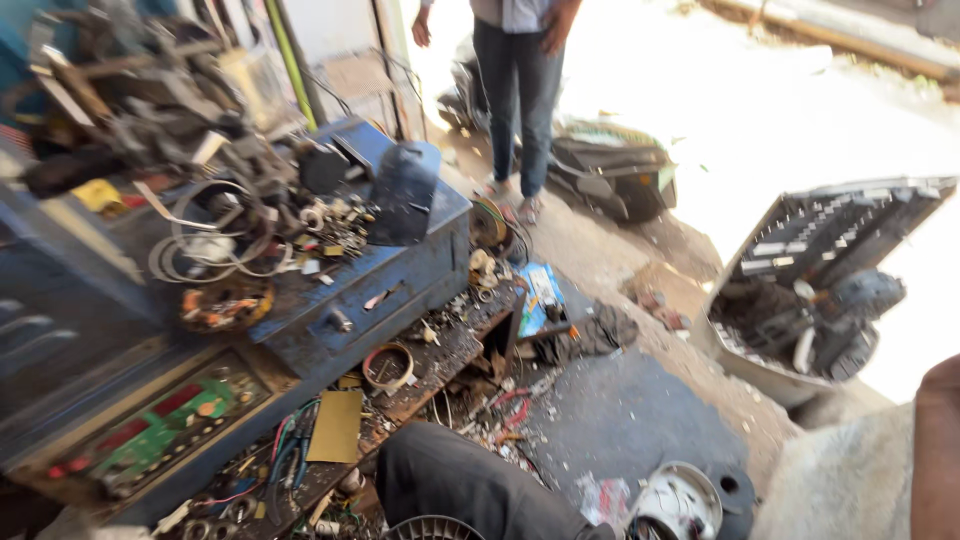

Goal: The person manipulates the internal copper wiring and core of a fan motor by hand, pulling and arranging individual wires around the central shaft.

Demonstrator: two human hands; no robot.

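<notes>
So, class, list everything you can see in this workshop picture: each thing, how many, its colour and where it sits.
Metal cabinet: one, blue, left of centre, cluttered.
Dark cover: one, black, upright on the cabinet.
Circuit board: one, green, lower left.
Flat plate: one, brass-yellow, by the wires.
Open appliance casing: one, grey, right.
Round fan part: one, white, bottom.
Small box: one, blue, on the floor.
Standing person: one, dark trousers, top.
Own knee: black trousers, bottom centre.
Own arm: right edge; hands unseen.

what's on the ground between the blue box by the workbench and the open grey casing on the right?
Head view: a dark crumpled rag beside the blue box, then dirt ground with small rubble up to the open grey casing.
</notes>
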